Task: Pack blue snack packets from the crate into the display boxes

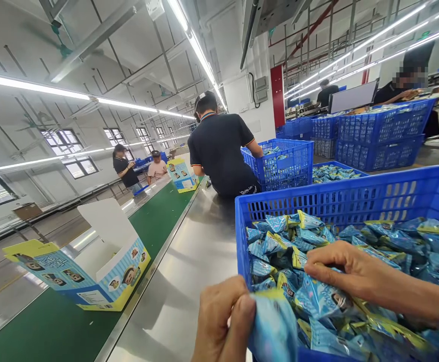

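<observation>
My left hand [225, 317] is closed on a blue and yellow foil packet [274, 327], blurred by motion, at the near left corner of the crate. Over the blue plastic crate [242, 246], my right hand [345, 269] pinches the edge of another printed packet [323, 296], which lies among the heap. Many similar packets [388, 241] fill the crate. On the green conveyor belt to the left stands an open carton [108, 269] with its flaps up, printed with cartoon faces.
The green belt [53, 327] runs away beside a steel table edge [174, 251]. A co-worker in a dark shirt [223, 151] sits ahead by another blue crate [294, 166]. A second carton [183, 176] stands farther along the belt. Stacked crates [381, 136] occupy the right background.
</observation>
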